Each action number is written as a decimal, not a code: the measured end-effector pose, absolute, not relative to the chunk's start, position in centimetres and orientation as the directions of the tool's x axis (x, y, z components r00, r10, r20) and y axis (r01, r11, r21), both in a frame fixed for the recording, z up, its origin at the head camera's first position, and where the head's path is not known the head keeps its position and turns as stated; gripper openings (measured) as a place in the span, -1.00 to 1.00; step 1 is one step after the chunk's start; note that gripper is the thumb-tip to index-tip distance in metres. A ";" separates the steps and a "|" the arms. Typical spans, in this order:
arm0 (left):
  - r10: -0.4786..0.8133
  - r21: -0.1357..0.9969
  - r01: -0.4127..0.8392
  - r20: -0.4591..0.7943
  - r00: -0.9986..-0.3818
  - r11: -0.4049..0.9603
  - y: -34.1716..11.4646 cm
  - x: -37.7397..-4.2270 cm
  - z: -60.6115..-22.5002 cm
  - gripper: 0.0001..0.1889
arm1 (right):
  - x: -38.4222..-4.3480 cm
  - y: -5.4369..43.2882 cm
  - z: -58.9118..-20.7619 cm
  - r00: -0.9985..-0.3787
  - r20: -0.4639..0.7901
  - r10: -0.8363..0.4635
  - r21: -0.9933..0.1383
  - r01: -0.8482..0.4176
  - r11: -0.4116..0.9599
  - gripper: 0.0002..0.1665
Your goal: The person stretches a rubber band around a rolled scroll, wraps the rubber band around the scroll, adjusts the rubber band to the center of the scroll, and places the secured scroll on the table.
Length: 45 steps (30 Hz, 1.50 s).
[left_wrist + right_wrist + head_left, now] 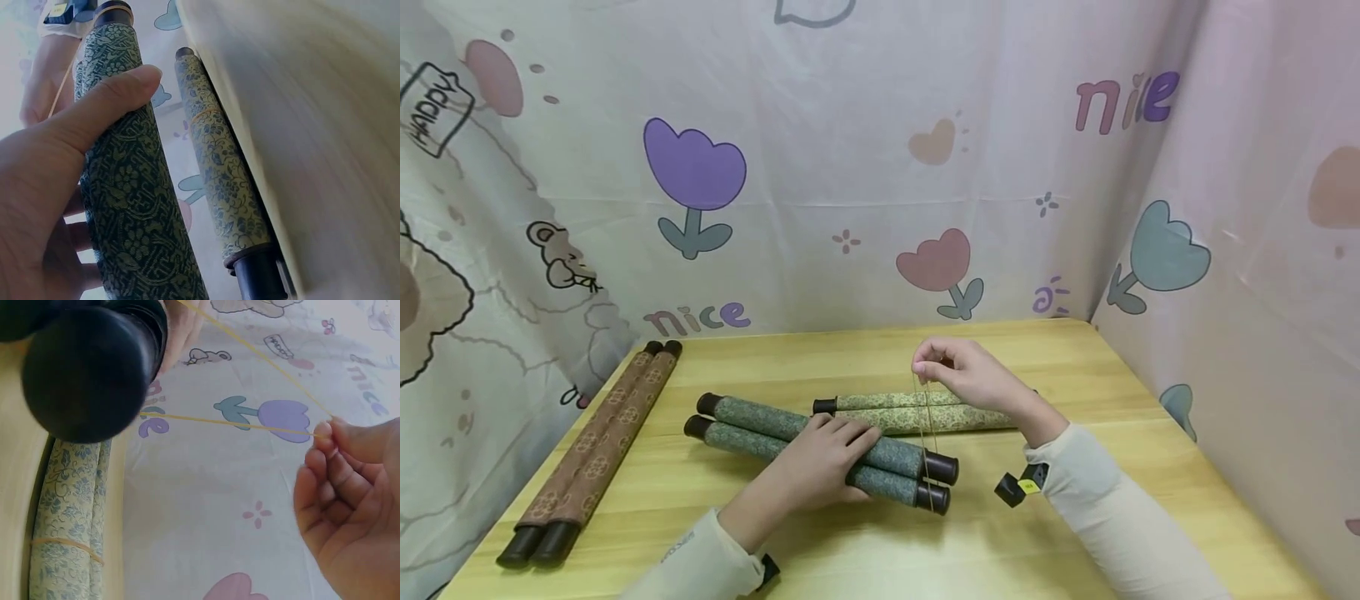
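Observation:
A green patterned scroll (pixel 886 454), rolled from both ends into two parallel rolls with dark end knobs, is gripped around its middle by my left hand (pixel 820 462). In the left wrist view the thumb lies across the green cloth (pixel 134 181). Above the scroll's right end, my right hand (pixel 966 375) pinches a thin yellow rubber band (pixel 931 417) between thumb and fingertips. The band is stretched from the fingers down to the dark knobs, and the right wrist view shows its two strands (pixel 250 423) spread apart.
Behind the green scroll lies a pale yellow-green floral scroll (pixel 955 417) with a band (pixel 65 542) around it. A brown patterned scroll (pixel 602 442) lies along the left side of the wooden table (pixel 1015 550). Printed curtains (pixel 820 167) hang at the back and sides.

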<state>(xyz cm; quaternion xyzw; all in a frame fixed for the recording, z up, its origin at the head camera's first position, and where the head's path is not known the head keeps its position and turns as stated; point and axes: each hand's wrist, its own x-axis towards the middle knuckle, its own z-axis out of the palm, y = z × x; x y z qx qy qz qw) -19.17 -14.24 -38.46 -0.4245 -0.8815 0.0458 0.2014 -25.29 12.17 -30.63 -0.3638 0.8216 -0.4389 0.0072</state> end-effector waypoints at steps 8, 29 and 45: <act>0.764 -0.248 0.724 0.257 -0.592 0.644 -13.9 -18.7 -39.4 -0.04 | -24.9 11.6 -30.2 -0.693 0.384 -0.610 -0.679 -0.660 0.322 -0.89; 0.596 -0.159 0.588 0.404 -0.694 0.793 -14.4 -20.1 -39.1 -0.11 | -22.5 10.3 -28.7 -0.629 0.463 -0.625 -0.051 -0.723 0.689 -0.92; 0.538 -0.196 0.528 0.552 -0.638 0.827 -15.4 -21.6 -38.5 -0.12 | -24.2 8.8 -28.6 -0.895 0.187 -0.404 -0.538 -0.438 0.721 -0.82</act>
